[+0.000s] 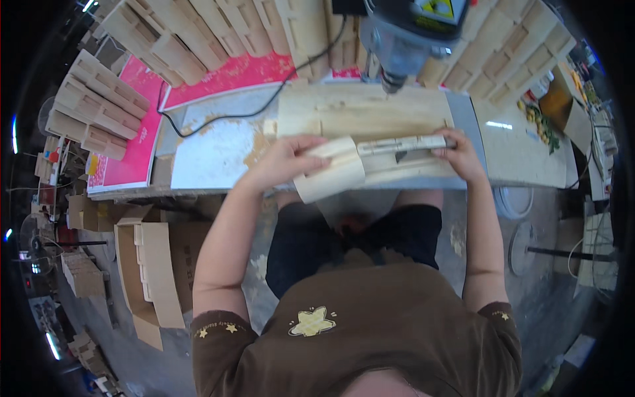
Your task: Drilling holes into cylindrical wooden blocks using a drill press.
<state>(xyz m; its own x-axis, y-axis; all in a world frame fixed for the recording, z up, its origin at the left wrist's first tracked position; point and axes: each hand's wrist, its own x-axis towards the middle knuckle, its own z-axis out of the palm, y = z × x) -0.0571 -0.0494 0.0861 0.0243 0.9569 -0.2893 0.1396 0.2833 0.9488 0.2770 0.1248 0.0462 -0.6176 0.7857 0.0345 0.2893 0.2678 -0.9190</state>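
My left hand (290, 162) is closed around a pale wooden block (336, 173), thumb on top, tilted over the bench's front edge. In my right hand (461, 156), the fingers pinch the end of a narrow whitish strip (403, 144) with dark marks; its exact kind is unclear. The strip's other end meets the block's right side. Under both lies a light wooden board (370, 109) on the workbench. A drill press head (395, 74) with its chuck hangs just beyond the board.
Grooved wooden pieces (175, 49) stand in rows along the back, with more at the left (99, 109) and right (509, 49). A black cable (228, 118) crosses the bench. Below left, an open cardboard box (149, 264) holds pale pieces. A white bucket (514, 202) stands below right.
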